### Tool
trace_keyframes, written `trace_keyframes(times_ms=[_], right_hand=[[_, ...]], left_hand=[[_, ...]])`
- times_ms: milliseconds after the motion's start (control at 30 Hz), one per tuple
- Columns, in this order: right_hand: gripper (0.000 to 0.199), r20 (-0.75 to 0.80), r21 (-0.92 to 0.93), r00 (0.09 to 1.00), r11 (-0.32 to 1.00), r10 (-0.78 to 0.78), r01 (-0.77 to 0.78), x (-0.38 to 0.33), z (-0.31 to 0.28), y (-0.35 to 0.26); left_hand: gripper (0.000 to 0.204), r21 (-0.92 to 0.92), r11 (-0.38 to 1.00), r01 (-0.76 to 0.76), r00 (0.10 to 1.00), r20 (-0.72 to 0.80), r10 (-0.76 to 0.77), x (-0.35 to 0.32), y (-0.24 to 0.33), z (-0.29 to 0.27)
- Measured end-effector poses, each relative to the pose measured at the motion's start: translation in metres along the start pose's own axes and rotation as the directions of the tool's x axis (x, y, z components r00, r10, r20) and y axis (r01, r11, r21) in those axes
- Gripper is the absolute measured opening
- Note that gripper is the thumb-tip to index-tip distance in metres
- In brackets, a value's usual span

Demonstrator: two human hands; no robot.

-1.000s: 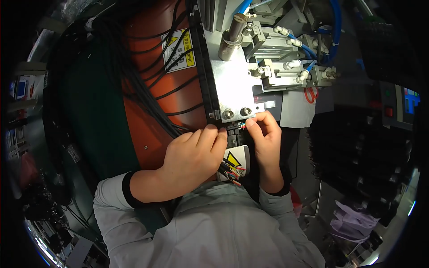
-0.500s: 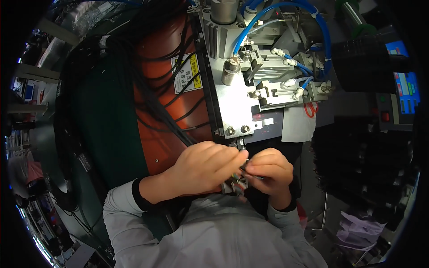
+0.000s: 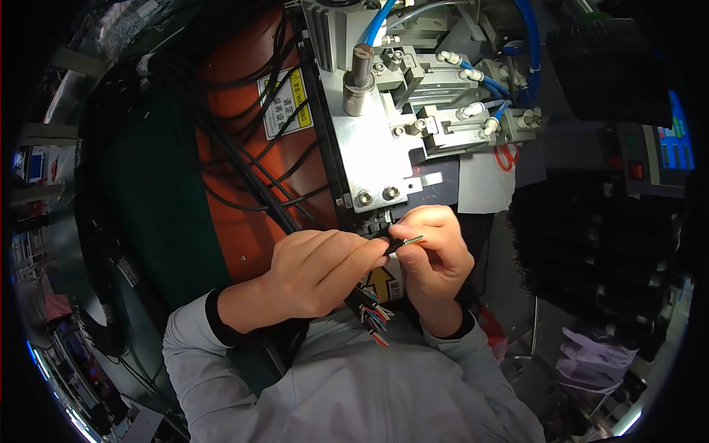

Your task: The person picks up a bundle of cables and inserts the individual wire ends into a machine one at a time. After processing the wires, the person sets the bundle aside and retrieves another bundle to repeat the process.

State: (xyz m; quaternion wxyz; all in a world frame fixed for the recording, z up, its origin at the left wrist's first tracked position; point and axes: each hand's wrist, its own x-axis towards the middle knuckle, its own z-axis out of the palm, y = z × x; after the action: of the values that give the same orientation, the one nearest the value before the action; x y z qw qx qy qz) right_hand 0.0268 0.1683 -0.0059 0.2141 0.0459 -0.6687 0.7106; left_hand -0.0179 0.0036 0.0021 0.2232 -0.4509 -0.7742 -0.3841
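Opened out over the past half second, the right hand [image 3: 439, 255] of a worker in a light grey jacket [image 3: 354, 384] has uncurled, bringing into sight the thin coloured wires [image 3: 416, 239] at the end of a black cable [image 3: 397, 245]. From where I stand, the left hand [image 3: 317, 269] pinches that cable between thumb and fingertips, just below the lower edge of a bright metal plate [image 3: 373, 155]. The right thumb and forefinger lie on either side of the bared end; whether they press on it I cannot tell. Beneath the hands, near the jacket, hangs a bunch of stripped cable ends [image 3: 375, 314], their red, blue and white strands fanned out, beside a yellow arrow label [image 3: 381, 283]. Pneumatic cylinders [image 3: 454, 135] with blue air tubes [image 3: 530, 44] stand to the plate's right, above a white sheet [image 3: 487, 184]. To its left, black leads [image 3: 255, 171] sprawl over an orange-red panel [image 3: 233, 232] bearing a yellow-and-white warning label [image 3: 286, 111]. At far right, a red button [image 3: 635, 170] sits near a lit screen [image 3: 676, 148].
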Motion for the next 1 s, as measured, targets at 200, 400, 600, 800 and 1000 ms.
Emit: trace_keyframes(times_ms=[200,400,600,800,1000], right_hand=[[0.015,0.044,0.204,0.984,0.962,0.175,-0.18,0.002,-0.006,0.006],[0.011,0.133,-0.394,0.991,0.916,-0.029,0.079,0.005,-0.014,-0.009],[0.01,0.334,0.243,0.774,0.744,0.538,-0.622,0.008,-0.039,-0.005],[0.006,0.17,-0.161,0.903,0.915,0.395,-0.37,0.007,-0.032,0.012],[0.004,0.21,-0.637,0.977,0.762,0.028,0.115,0.006,-0.016,0.023]], left_hand=[[0.015,-0.016,1.0,0.005,0.991,0.134,-0.003,0.003,0.001,-0.003],[0.02,0.085,0.996,-0.028,0.984,0.178,0.013,0.0,0.001,-0.001],[0.033,0.14,0.989,-0.046,0.992,0.124,0.028,0.001,0.004,0.001],[0.039,0.21,0.975,-0.076,0.962,0.272,0.016,-0.006,0.005,0.004],[0.043,0.348,0.937,-0.036,0.918,0.382,-0.107,-0.005,0.01,0.007]])
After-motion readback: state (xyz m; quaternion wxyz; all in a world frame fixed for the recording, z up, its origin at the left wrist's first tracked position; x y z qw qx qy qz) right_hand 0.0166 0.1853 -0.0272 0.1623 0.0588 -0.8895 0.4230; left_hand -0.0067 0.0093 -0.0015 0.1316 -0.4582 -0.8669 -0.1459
